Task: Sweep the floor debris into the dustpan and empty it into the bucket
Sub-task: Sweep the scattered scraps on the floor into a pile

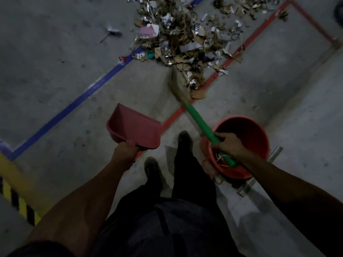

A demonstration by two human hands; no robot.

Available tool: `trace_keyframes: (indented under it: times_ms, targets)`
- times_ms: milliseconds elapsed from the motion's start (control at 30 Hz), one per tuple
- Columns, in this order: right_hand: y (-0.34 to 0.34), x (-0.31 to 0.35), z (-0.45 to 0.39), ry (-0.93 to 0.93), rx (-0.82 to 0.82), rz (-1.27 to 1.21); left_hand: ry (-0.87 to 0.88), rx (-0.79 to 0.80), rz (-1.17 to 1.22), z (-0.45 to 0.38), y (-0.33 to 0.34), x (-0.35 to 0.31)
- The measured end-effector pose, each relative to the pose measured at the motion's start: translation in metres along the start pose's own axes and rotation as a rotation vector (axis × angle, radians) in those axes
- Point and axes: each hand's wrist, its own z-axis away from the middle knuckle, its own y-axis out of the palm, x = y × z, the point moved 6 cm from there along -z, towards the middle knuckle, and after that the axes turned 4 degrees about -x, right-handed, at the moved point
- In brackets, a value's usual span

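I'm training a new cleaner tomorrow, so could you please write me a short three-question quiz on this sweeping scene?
1. True or false: the dustpan already holds debris.
2. Which hand grips the green broom handle? A) left hand B) right hand
3. Fill in: the debris pile lies between a blue floor line and a ___ one.

Key: 1. False, it looks empty. 2. B; the left holds the dustpan. 3. Red; the bucket stands nearer the person.

No legible txt, labels or nos. anywhere in view.
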Motion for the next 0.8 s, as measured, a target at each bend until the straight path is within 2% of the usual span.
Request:
trace_keyframes:
  times_ms: [100, 200, 367, 567, 800]
  targets:
    - [-0.005, -0.013, -0.029, 0.018, 0.099, 0.062, 0.025, -0.018, -0.009, -0.004, 0.012, -0.028]
    - [-0.024, -0.028, -0.071, 0.13, 0.134, -0.055, -0.002, -0.039, 0.028, -0.006, 0.029, -0.061]
    - [-0.089, -0.043, -0.153, 0.208, 0.08, -0.262, -0.021, -0.061, 0.043, -0.01, 0.071, -0.129]
    - [-0.153, -0.021, -0.236, 0.238, -0.012, -0.409, 0.015, -0.082, 0.057, -0.027, 0.115, -0.213]
    - [-0.201, 0.011, -0.318, 0.233, -0.084, -0.63, 0.029, -0.123, 0.039, -0.049, 0.137, -0.267]
